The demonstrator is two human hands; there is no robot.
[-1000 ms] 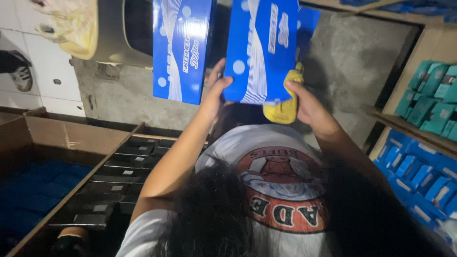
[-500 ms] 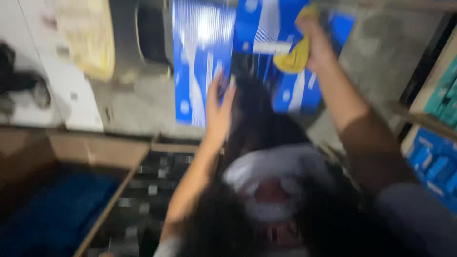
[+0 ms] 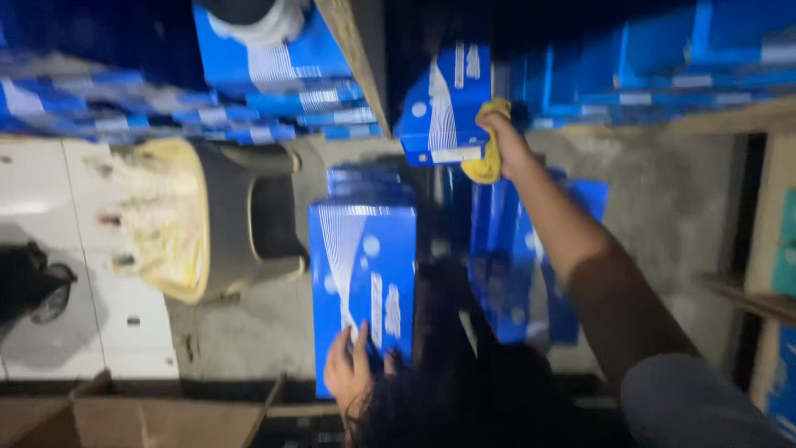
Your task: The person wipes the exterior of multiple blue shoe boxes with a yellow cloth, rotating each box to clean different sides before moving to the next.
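Note:
My right hand is raised, shut on a blue box with white print and a yellow cloth pressed against it. The box is up at the dark gap beside a wooden shelf board. My left hand is low in the view, fingers on the bottom end of a second blue box that stands upright. Dark hair covers the bottom middle and hides what lies beneath.
Several blue boxes are stacked on shelves at upper left and upper right; more lean against the concrete wall. A grey plastic chair holds a yellowish cloth. Open cardboard cartons lie bottom left.
My right hand has lifted one blue box with the yellow cloth up to the shelf. My left hand has dropped to the lower end of the other box. The view has tilted upward.

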